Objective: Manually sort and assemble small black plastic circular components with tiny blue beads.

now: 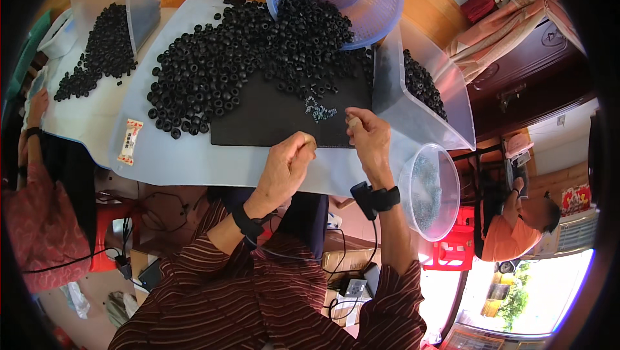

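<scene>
My left hand (289, 161) is closed, fingers curled and thumb pressed in, above the near edge of a dark flat mat (284, 124). My right hand (371, 138) is pinched shut at the mat's right edge. Whatever either hand holds is hidden or too small to make out. Just beyond them lies a small scatter of tiny shiny clear-and-silver pieces (319, 111) on the mat. A large heap of small black ring-shaped parts (213, 69) covers the mat's far side and the table to its left. A blue plastic basket (381, 1) lies tipped over, with black parts at its mouth.
A clear bin (445, 117) with black parts stands on the right, beside a round clear tub (450, 205) of tiny shiny pieces. A wrapped snack (130, 142) lies at left. Another person's hand (39, 106) is by a second black pile (106, 46). Cables trail from my wristbands.
</scene>
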Action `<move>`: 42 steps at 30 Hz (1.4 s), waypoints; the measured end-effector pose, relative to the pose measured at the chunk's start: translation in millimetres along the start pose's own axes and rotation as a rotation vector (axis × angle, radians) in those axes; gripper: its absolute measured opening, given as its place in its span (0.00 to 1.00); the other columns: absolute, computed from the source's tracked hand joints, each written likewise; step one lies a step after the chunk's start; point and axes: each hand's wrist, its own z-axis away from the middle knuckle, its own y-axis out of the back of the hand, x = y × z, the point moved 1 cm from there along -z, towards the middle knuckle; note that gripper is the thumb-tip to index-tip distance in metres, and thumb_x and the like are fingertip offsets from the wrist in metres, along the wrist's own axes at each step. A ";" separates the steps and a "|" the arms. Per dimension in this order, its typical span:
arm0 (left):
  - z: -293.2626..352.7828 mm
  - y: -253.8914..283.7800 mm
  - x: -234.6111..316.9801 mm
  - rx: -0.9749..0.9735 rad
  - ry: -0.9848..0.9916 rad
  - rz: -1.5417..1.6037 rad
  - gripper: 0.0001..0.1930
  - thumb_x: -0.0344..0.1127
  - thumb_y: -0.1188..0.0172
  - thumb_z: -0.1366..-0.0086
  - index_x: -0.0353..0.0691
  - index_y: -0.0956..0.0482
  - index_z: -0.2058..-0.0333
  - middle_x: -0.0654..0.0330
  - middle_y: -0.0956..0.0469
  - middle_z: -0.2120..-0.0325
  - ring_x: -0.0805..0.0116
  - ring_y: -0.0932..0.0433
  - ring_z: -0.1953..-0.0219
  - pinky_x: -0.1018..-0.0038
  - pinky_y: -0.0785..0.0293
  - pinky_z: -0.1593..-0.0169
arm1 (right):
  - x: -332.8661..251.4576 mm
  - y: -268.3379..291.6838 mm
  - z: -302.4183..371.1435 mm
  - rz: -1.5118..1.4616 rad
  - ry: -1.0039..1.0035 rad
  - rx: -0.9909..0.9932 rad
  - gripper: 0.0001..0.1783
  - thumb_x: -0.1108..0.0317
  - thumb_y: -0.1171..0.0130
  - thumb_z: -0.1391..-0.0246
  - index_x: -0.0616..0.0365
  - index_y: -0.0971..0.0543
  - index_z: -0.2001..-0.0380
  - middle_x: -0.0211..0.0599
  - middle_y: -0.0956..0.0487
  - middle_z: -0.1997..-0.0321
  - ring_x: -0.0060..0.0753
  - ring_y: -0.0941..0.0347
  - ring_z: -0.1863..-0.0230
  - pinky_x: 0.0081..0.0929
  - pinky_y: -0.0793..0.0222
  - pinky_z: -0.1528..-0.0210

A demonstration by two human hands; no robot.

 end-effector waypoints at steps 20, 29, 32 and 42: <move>3.2 5.7 4.5 0.027 0.052 0.074 0.07 0.28 0.50 0.32 0.32 0.27 0.60 0.63 0.25 0.73 0.80 0.28 0.68 0.82 0.32 0.62 | -18.7 -22.0 -42.9 0.175 0.128 -0.155 0.14 0.73 0.40 0.51 0.64 0.19 0.59 0.31 0.19 0.69 0.19 0.26 0.70 0.18 0.29 0.66; 2.5 1.3 11.9 -0.148 0.008 0.152 0.15 0.29 0.52 0.33 0.33 0.29 0.49 0.62 0.23 0.71 0.78 0.27 0.67 0.81 0.30 0.60 | -17.1 0.5 42.4 -0.311 -0.168 -0.516 0.11 0.79 0.40 0.49 0.65 0.26 0.61 0.36 0.20 0.67 0.21 0.25 0.69 0.17 0.30 0.67; 5.2 4.6 15.2 -0.250 0.045 0.029 0.16 0.30 0.51 0.34 0.33 0.28 0.48 0.62 0.23 0.72 0.78 0.26 0.68 0.80 0.29 0.62 | -10.5 9.2 48.1 -0.354 -0.196 -0.548 0.09 0.78 0.39 0.48 0.63 0.28 0.65 0.36 0.21 0.69 0.21 0.25 0.70 0.19 0.28 0.67; 0.3 4.2 1.8 -0.065 0.132 0.242 0.07 0.28 0.47 0.35 0.33 0.27 0.60 0.62 0.23 0.71 0.78 0.24 0.66 0.80 0.27 0.59 | -19.9 1.4 39.8 0.102 -0.010 -0.331 0.03 0.75 0.40 0.49 0.63 0.21 0.71 0.41 0.21 0.74 0.30 0.24 0.73 0.27 0.29 0.71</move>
